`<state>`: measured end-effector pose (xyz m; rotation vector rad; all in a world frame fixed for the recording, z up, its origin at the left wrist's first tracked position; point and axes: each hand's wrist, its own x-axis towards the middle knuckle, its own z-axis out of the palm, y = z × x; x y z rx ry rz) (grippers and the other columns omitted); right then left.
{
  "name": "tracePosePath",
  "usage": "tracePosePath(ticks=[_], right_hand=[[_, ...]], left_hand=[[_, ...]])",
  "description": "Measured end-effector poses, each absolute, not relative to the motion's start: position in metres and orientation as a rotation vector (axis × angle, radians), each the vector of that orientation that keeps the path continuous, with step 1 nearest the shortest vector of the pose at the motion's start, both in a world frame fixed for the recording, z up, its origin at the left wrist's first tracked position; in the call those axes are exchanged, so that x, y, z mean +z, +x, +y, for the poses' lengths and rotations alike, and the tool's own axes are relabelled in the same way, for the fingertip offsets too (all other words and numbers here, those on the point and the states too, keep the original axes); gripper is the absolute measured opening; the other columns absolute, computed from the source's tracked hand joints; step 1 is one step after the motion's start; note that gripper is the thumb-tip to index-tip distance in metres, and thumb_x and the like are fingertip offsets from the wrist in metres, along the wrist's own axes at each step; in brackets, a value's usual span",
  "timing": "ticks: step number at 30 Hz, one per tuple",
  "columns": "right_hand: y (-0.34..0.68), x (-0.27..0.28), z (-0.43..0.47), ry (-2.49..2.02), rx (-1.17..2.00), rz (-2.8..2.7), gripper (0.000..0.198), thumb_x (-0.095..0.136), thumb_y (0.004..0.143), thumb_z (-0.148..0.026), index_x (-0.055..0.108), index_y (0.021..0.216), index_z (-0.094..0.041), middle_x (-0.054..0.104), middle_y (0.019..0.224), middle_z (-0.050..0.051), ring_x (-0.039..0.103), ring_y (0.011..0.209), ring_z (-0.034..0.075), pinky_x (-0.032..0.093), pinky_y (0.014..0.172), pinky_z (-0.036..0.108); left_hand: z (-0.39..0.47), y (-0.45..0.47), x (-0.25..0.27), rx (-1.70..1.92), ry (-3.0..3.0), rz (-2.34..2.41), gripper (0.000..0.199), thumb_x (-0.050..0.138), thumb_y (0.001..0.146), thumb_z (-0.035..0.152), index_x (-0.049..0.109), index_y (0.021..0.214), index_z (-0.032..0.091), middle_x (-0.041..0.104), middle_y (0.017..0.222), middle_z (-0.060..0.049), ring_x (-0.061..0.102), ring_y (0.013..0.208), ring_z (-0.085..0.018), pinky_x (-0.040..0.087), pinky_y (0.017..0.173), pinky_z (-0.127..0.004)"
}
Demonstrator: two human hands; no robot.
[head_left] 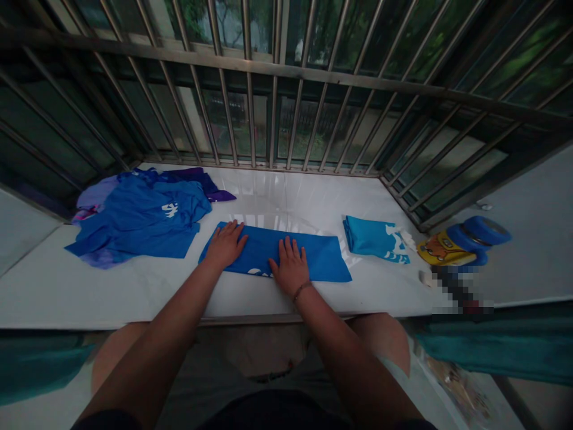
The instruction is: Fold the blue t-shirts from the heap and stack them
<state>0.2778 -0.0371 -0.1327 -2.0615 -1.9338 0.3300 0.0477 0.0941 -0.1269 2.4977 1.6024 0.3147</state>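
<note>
Head view — blue cloth (pixel 261 243) flat beneath left grip (pixel 226 245), right grip (pixel 290 266).

Likely a home: barred window (pixel 290 71), white ledge (pixel 273 197)

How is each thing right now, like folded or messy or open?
Long blue cloth with white print: lying flat.
Left hand: open, palm down on it.
Right hand: open, palm down too.
Small light-blue cloth with white print: folded.
Blue and purple fabric heap: crumpled.
Blue-and-yellow container: can't tell whether closed.
</note>
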Motion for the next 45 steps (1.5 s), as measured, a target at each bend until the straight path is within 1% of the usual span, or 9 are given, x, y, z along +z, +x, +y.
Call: tracePosePath(ticks=[6,11,16,23,27,30,34,37,45], right_hand=[[0.304,-0.151,-0.096,-2.100,0.205,-1.877,0.083,0.051,0.112,-0.060,0.033,0.179,-0.014,0.022,0.185,0.023,0.019,0.173,0.046,0.014,0.136,0.074],[0.336,-0.132,-0.068,-2.053,0.095,-1.917,0.072,0.039,0.117,-0.052,0.035,0.177,-0.012,0.027,0.184,0.021,0.021,0.173,0.040,0.016,0.137,0.070],[0.372,-0.117,-0.034,-2.388,0.155,-1.858,0.074,0.035,0.117,-0.053,0.036,0.178,-0.011,0.026,0.186,0.017,0.020,0.174,0.037,0.018,0.139,0.063],[0.423,-0.116,-0.033,-2.493,0.073,-1.826,0.071,0.034,0.117,-0.051,0.038,0.176,-0.012,0.031,0.184,0.018,0.028,0.171,0.039,0.027,0.136,0.064],[0.458,-0.094,-0.021,-2.187,0.218,-2.232,0.077,0.057,0.111,-0.051,0.042,0.174,-0.009,0.045,0.176,0.022,0.043,0.164,0.034,0.032,0.135,0.048],[0.472,-0.072,-0.007,-2.142,0.356,-2.375,0.082,0.076,0.101,-0.051,0.052,0.166,-0.009,0.063,0.161,0.024,0.061,0.146,0.035,0.045,0.124,0.042],[0.468,-0.047,0.008,-2.129,0.470,-2.479,0.042,0.085,0.094,-0.042,0.079,0.128,-0.018,0.083,0.120,0.012,0.078,0.108,0.029,0.055,0.094,0.031],[0.462,-0.027,0.008,-2.086,0.433,-2.502,0.027,0.077,0.100,-0.036,0.078,0.120,-0.019,0.083,0.112,0.010,0.076,0.101,0.026,0.050,0.087,0.028],[0.461,0.018,-0.044,-2.018,-0.334,-2.348,0.025,0.066,0.105,-0.032,0.071,0.124,-0.018,0.073,0.121,0.015,0.068,0.107,0.030,0.047,0.090,0.037]], left_hand=[[0.097,0.008,-0.133,0.284,2.341,1.766,0.071,0.033,0.115,0.053,0.041,0.175,0.016,0.031,0.184,-0.017,0.029,0.172,-0.039,0.024,0.138,-0.067],[0.082,0.013,-0.135,0.269,2.289,1.854,0.075,0.030,0.114,0.058,0.039,0.177,0.018,0.027,0.186,-0.015,0.026,0.172,-0.040,0.023,0.138,-0.070],[0.064,0.013,-0.134,0.242,2.221,1.955,0.077,0.029,0.114,0.059,0.036,0.179,0.018,0.026,0.186,-0.011,0.025,0.173,-0.037,0.021,0.139,-0.068],[0.070,0.002,-0.141,0.357,2.137,1.980,0.078,0.032,0.113,0.056,0.034,0.178,0.013,0.032,0.183,-0.019,0.028,0.172,-0.039,0.019,0.139,-0.070],[0.103,-0.014,-0.137,0.462,2.243,1.729,0.093,0.058,0.104,0.062,0.032,0.177,0.010,0.040,0.179,-0.026,0.036,0.168,-0.043,0.029,0.136,-0.065],[0.131,-0.020,-0.123,0.390,2.359,1.434,0.105,0.081,0.086,0.063,0.046,0.171,0.013,0.061,0.163,-0.024,0.057,0.153,-0.043,0.045,0.127,-0.053],[0.154,-0.012,-0.097,0.096,2.410,1.295,0.064,0.088,0.075,0.055,0.079,0.130,0.023,0.082,0.118,-0.014,0.076,0.113,-0.039,0.059,0.098,-0.043],[0.159,-0.003,-0.073,0.020,2.434,1.215,0.031,0.086,0.074,0.050,0.081,0.095,0.027,0.080,0.094,-0.007,0.075,0.096,-0.034,0.057,0.086,-0.038],[0.106,-0.025,-0.016,0.633,2.547,1.135,0.025,0.069,0.097,0.045,0.077,0.109,0.025,0.076,0.110,-0.009,0.072,0.108,-0.031,0.058,0.100,-0.042]])
